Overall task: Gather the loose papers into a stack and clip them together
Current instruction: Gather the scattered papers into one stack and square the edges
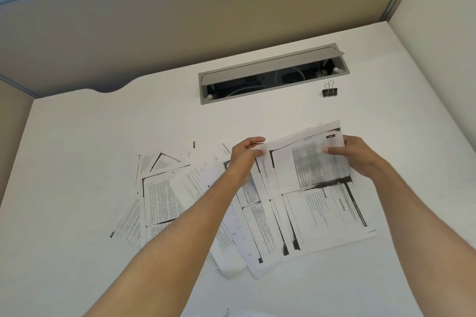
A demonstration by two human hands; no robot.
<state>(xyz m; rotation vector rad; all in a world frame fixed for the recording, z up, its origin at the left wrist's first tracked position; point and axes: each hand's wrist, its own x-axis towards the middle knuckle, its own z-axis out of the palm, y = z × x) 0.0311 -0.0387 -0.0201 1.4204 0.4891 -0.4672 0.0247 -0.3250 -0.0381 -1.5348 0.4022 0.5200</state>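
Photocopied sheets lie spread over the white desk [77, 162]. A partly gathered pile of papers [316, 203] sits at centre right, its far edge lifted. My left hand [244, 154] pinches the pile's far left corner. My right hand [358, 154] grips its far right corner, thumb on top of the printed page. More loose papers [159, 195] fan out to the left, partly under my left forearm. A black binder clip [330, 90] stands alone on the desk beyond the pile, well apart from both hands.
A grey cable tray [273, 74] with its lid open is set into the desk behind the papers. Beige partition walls [206, 20] close off the back and both sides. A plant shows behind glass at top left.
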